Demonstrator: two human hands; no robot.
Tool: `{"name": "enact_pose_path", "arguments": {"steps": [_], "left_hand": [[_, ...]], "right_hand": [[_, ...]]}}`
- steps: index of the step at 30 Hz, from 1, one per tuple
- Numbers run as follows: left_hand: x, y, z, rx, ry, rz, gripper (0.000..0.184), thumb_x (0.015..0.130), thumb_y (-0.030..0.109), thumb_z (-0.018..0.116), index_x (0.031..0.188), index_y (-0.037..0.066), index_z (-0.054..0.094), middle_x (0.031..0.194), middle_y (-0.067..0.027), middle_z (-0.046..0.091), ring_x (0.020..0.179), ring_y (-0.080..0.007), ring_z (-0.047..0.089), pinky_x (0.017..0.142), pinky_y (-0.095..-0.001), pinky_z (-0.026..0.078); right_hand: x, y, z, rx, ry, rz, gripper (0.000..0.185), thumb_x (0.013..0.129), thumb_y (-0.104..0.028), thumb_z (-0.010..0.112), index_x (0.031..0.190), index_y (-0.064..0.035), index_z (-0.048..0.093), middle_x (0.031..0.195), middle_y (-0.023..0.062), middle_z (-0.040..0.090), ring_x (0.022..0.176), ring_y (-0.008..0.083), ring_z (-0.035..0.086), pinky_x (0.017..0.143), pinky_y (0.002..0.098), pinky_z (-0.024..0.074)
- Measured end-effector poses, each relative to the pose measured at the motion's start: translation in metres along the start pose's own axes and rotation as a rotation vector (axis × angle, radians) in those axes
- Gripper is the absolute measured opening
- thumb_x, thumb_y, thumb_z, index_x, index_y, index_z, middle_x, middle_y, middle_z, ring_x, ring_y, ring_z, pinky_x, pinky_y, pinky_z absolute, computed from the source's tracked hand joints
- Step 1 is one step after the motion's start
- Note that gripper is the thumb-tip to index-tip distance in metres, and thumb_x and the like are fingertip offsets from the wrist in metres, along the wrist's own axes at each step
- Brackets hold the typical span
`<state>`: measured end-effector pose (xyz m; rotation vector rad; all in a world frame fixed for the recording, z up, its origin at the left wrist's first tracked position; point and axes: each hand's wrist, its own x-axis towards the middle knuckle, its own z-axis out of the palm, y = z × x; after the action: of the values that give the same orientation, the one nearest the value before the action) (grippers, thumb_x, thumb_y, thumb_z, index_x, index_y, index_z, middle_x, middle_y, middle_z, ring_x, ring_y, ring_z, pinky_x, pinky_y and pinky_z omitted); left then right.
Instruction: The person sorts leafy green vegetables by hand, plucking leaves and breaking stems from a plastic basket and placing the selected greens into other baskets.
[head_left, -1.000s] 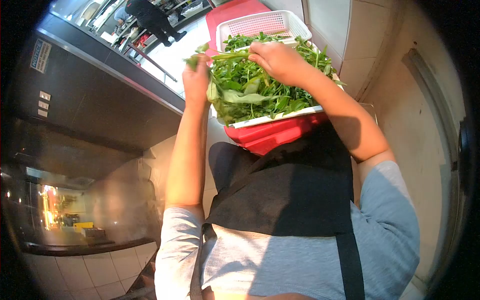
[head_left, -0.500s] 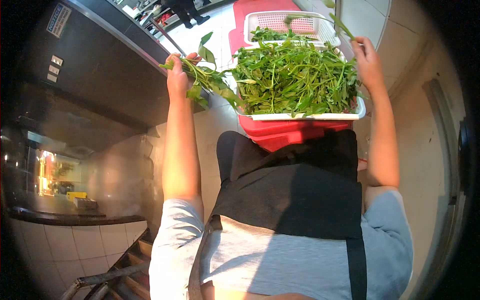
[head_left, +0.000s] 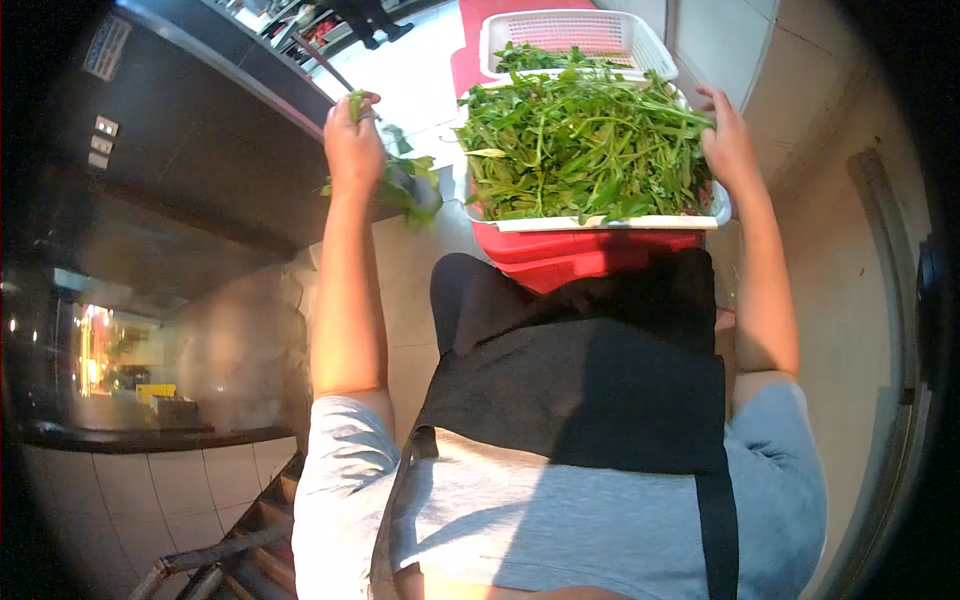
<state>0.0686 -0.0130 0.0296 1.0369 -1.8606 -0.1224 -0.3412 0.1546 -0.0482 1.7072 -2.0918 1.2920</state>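
My left hand (head_left: 354,150) is closed around a bunch of water spinach (head_left: 410,190), held out left of the front basket. The leaves hang down beside the wrist and are blurred by motion. My right hand (head_left: 728,148) is at the right side of the heap, fingers closed on a water spinach stalk (head_left: 685,113) that lies across the top of the pile. A big heap of water spinach (head_left: 590,150) fills the white front basket (head_left: 600,222) and hides most of its inside.
Behind it, a second white plastic basket (head_left: 655,50) holds a smaller amount of greens (head_left: 545,57). Both rest on a red surface (head_left: 600,255) before my knees. A dark panel (head_left: 210,130) stands at left, a wall (head_left: 840,250) at right. Another person's legs (head_left: 365,18) show far off.
My right hand has lowered its stalk from above the back basket onto the heap. My left hand has turned over, and its bunch now hangs down instead of reaching toward the basket.
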Motion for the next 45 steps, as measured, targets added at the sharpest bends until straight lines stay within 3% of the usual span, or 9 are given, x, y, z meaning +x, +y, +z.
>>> {"name": "enact_pose_path", "arguments": {"steps": [5, 8, 12, 17, 22, 25, 29, 32, 45], "left_hand": [[0.001, 0.011, 0.005, -0.37, 0.049, -0.181, 0.014, 0.091, 0.008, 0.046, 0.092, 0.003, 0.059, 0.084, -0.005, 0.058, 0.08, -0.0157, 0.054, 0.073, -0.028, 0.043], [-0.004, 0.024, 0.003, -0.632, 0.017, -0.213, 0.015, 0.094, 0.009, 0.042, 0.098, 0.001, 0.054, 0.079, -0.0059, 0.057, 0.076, -0.0158, 0.057, 0.073, -0.0271, 0.043], [-0.015, 0.037, -0.005, -0.802, -0.103, -0.313, 0.02, 0.096, 0.012, 0.041, 0.103, 0.0, 0.054, 0.071, -0.0012, 0.048, 0.067, -0.013, 0.053, 0.07, -0.0283, 0.045], [-0.027, 0.048, 0.013, -0.838, -0.213, -0.242, 0.024, 0.096, 0.017, 0.043, 0.109, 0.001, 0.056, 0.066, 0.0037, 0.041, 0.059, -0.0063, 0.041, 0.057, -0.0208, 0.037], [-0.038, 0.061, 0.019, -0.899, -0.298, -0.276, 0.025, 0.095, 0.015, 0.045, 0.112, -0.001, 0.053, 0.068, 0.0036, 0.039, 0.061, -0.0068, 0.04, 0.057, -0.0216, 0.036], [-0.035, 0.056, 0.016, -0.907, -0.277, -0.258, 0.024, 0.095, 0.015, 0.046, 0.112, 0.0, 0.053, 0.068, 0.0035, 0.04, 0.061, -0.0067, 0.04, 0.057, -0.0213, 0.035], [-0.034, 0.059, 0.018, -0.877, -0.246, -0.264, 0.022, 0.094, 0.015, 0.047, 0.108, 0.001, 0.056, 0.066, 0.0052, 0.039, 0.057, -0.0048, 0.038, 0.054, -0.02, 0.033], [-0.031, 0.063, 0.025, -0.898, -0.263, -0.261, 0.021, 0.093, 0.014, 0.047, 0.106, 0.002, 0.058, 0.064, 0.0062, 0.039, 0.055, -0.0035, 0.037, 0.051, -0.0193, 0.032], [-0.014, 0.11, 0.03, -0.479, -0.335, -0.03, 0.015, 0.087, 0.017, 0.059, 0.093, 0.006, 0.067, 0.072, 0.0049, 0.056, 0.059, -0.0031, 0.046, 0.056, -0.0185, 0.037]], "right_hand": [[0.016, -0.029, -0.016, 0.192, -0.037, 0.073, 0.043, 0.068, 0.005, 0.049, 0.109, -0.0079, 0.052, 0.1, 0.0187, 0.055, 0.091, 0.0334, 0.056, 0.083, 0.0399, 0.0448], [0.014, -0.02, -0.009, -0.122, -0.258, 0.018, 0.042, 0.065, 0.005, 0.056, 0.104, -0.0089, 0.053, 0.101, 0.0147, 0.05, 0.087, 0.0302, 0.057, 0.079, 0.035, 0.0471], [0.014, -0.016, -0.005, -0.211, -0.135, -0.211, 0.036, 0.064, -0.003, 0.062, 0.099, -0.0085, 0.056, 0.1, 0.0157, 0.052, 0.078, 0.0322, 0.059, 0.076, 0.0365, 0.0479], [0.05, -0.045, 0.044, 0.004, -0.242, 0.024, 0.015, 0.073, -0.016, 0.061, 0.085, -0.0067, 0.061, 0.086, 0.0144, 0.062, 0.083, 0.0284, 0.06, 0.076, 0.0385, 0.0467], [0.072, -0.039, 0.114, -0.282, -0.431, 0.112, 0.032, 0.071, -0.022, 0.068, 0.098, -0.0073, 0.059, 0.094, 0.016, 0.064, 0.087, 0.0327, 0.062, 0.08, 0.0406, 0.0481], [0.085, -0.05, 0.083, -0.022, -0.365, 0.101, 0.048, 0.064, -0.025, 0.074, 0.105, -0.0051, 0.057, 0.094, 0.0178, 0.064, 0.088, 0.0315, 0.062, 0.081, 0.0392, 0.0487], [0.116, -0.047, 0.052, 0.667, -0.295, 0.183, 0.04, 0.075, -0.011, 0.071, 0.109, -0.003, 0.054, 0.086, 0.0099, 0.062, 0.071, 0.0136, 0.062, 0.061, 0.0236, 0.0514], [0.113, -0.081, 0.02, 0.97, -0.123, 0.252, 0.02, 0.078, -0.009, 0.067, 0.096, -0.0016, 0.061, 0.08, 0.0101, 0.063, 0.066, 0.0189, 0.062, 0.057, 0.0307, 0.0514], [0.084, -0.078, 0.042, 1.121, -0.358, 0.261, 0.022, 0.079, -0.005, 0.066, 0.099, -0.0008, 0.058, 0.084, 0.0058, 0.062, 0.074, 0.0132, 0.063, 0.071, 0.0238, 0.0555]]}}
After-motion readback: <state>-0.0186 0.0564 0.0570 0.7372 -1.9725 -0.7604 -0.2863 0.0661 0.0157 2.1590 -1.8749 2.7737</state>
